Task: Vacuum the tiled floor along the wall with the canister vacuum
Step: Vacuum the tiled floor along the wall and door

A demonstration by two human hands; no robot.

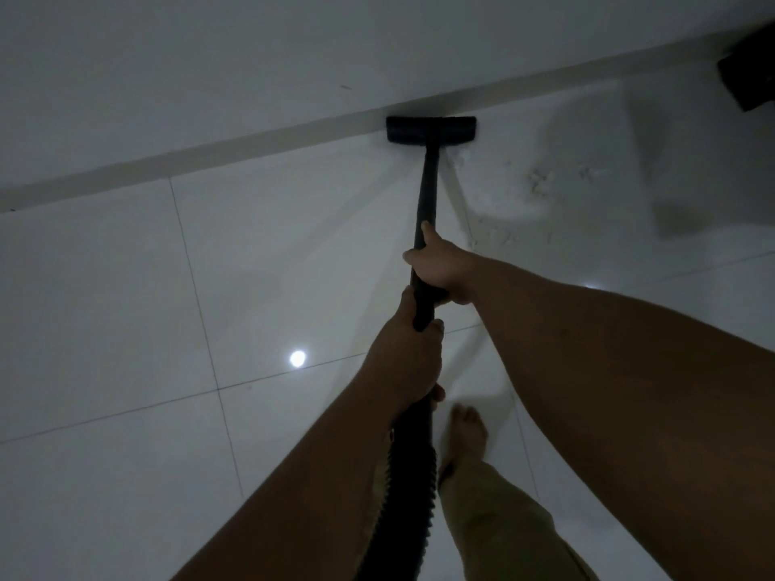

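A black vacuum wand (428,190) runs from my hands up to a flat black floor head (431,129), which rests on the white tiled floor (126,287) against the baseboard (251,138) of the wall. My right hand (440,270) is wrapped around the wand higher up, thumb pointing along it. My left hand (409,358) grips the wand's lower end, where the ribbed black hose (402,488) begins and drops out of the bottom of the view. The canister itself is out of sight.
Pale dust and crumbs (537,186) lie on the tiles to the right of the floor head. A dark object (746,77) sits by the wall at the far right. My bare foot (465,429) stands just behind the hose. A light reflection (297,358) shines on the floor.
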